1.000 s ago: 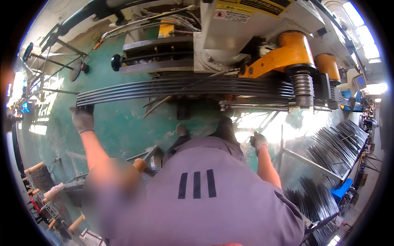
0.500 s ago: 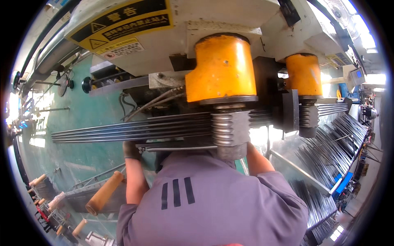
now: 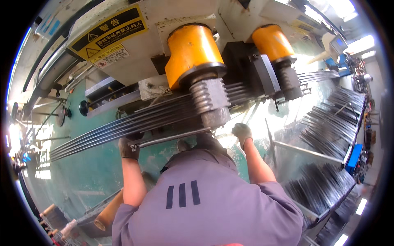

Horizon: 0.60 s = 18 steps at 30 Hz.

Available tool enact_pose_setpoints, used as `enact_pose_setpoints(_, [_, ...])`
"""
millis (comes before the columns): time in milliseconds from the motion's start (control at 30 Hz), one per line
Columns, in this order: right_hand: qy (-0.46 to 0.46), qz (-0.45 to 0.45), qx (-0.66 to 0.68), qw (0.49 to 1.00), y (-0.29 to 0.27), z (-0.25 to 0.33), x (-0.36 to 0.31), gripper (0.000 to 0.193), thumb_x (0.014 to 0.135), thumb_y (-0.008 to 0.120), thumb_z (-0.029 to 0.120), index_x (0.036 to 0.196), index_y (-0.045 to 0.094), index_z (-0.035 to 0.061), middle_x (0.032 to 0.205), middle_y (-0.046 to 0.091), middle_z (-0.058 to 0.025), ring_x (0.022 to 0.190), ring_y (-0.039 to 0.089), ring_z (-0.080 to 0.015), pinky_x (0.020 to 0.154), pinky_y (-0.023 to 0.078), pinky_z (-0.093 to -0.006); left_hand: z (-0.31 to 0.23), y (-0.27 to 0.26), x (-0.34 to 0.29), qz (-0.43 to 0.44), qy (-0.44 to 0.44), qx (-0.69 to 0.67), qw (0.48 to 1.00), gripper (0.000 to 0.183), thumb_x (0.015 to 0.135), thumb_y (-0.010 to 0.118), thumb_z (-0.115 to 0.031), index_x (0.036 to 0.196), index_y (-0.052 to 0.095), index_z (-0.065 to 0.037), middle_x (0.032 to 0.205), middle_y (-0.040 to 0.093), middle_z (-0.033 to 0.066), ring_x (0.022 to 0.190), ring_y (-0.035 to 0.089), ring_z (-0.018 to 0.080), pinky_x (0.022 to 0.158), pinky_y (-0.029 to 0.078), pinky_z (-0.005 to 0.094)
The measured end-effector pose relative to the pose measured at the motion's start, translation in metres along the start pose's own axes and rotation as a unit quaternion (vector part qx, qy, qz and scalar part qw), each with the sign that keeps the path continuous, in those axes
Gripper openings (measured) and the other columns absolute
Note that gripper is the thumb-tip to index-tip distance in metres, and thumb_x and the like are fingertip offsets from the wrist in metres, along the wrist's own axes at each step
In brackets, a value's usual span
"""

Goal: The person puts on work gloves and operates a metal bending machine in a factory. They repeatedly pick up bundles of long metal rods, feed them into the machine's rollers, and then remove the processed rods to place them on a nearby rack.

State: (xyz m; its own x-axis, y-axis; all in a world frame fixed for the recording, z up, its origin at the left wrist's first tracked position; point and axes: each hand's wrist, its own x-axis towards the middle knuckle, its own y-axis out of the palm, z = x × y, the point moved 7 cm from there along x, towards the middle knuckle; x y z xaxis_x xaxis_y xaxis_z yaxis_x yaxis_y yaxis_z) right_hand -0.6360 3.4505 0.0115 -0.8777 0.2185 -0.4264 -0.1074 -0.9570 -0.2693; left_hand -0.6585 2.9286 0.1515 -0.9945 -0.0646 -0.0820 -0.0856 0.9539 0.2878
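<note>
A bundle of several long dark metal rods (image 3: pixel 119 128) runs through the machine, slanting up from left to right. My left hand (image 3: pixel 129 148), in a dark glove, is at the underside of the rods near a coil spring (image 3: pixel 172 137); its fingers are hidden there. In a grey glove, my right hand (image 3: pixel 242 130) is curled closed, apart from the rods and to the right of a ribbed metal clamp head (image 3: pixel 210 98). Whatever it may hold does not show. Above that clamp head sits an orange cylinder (image 3: pixel 193 51).
A second orange cylinder (image 3: pixel 273 41) with its own clamp head stands farther right. Racks piled with dark rods (image 3: pixel 320 184) line the right side. A brown cardboard tube (image 3: pixel 108 211) lies at lower left. A yellow and black warning label (image 3: pixel 107 33) marks the machine body.
The view has shifted and tilted, so the rods now slant more. My right hand, hidden behind the clamp head before, now shows to its right. My left hand stays by the rods.
</note>
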Motion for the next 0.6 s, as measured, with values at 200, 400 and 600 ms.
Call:
enact_pose_setpoints(200, [-0.063,-0.199,0.283,0.936,-0.032,0.123,-0.049,0.035,0.094,0.064,0.014,0.123,0.058,-0.0041,0.109,0.065,-0.0111,0.096,0.063,-0.0186,0.087,0.05,-0.0293,0.016,-0.011,-0.017,-0.15,-0.15,-0.258,0.943,0.04,0.102,0.043,-0.028,0.13,0.054,0.0,0.126,0.061,0.0171,0.111,0.061,0.0293,0.092,0.052,0.0421])
enact_pose_setpoints(400, [-0.206,-0.221,0.266,0.915,-0.04,0.212,-0.058,0.04,0.1,0.055,0.022,0.132,0.053,-0.0021,0.128,0.059,-0.0103,0.118,0.054,-0.0192,0.102,0.041,-0.0324,-0.042,-0.018,-0.024,-0.069,-0.018,-0.209,0.975,0.042,0.101,0.036,-0.023,0.132,0.051,0.001,0.129,0.059,0.0174,0.111,0.06,0.0299,0.101,0.046,0.042])
enact_pose_setpoints(600, [-0.19,-0.199,0.403,0.873,-0.028,0.236,-0.038,0.048,0.099,0.057,0.032,0.132,0.054,-0.0025,0.125,0.061,-0.0085,0.111,0.055,-0.02,0.097,0.042,-0.0334,-0.109,0.01,-0.036,-0.134,0.037,-0.333,0.933,0.05,0.1,0.029,-0.021,0.145,0.041,-0.003,0.15,0.042,0.0155,0.139,0.039,0.0318,0.12,0.025,0.0439])
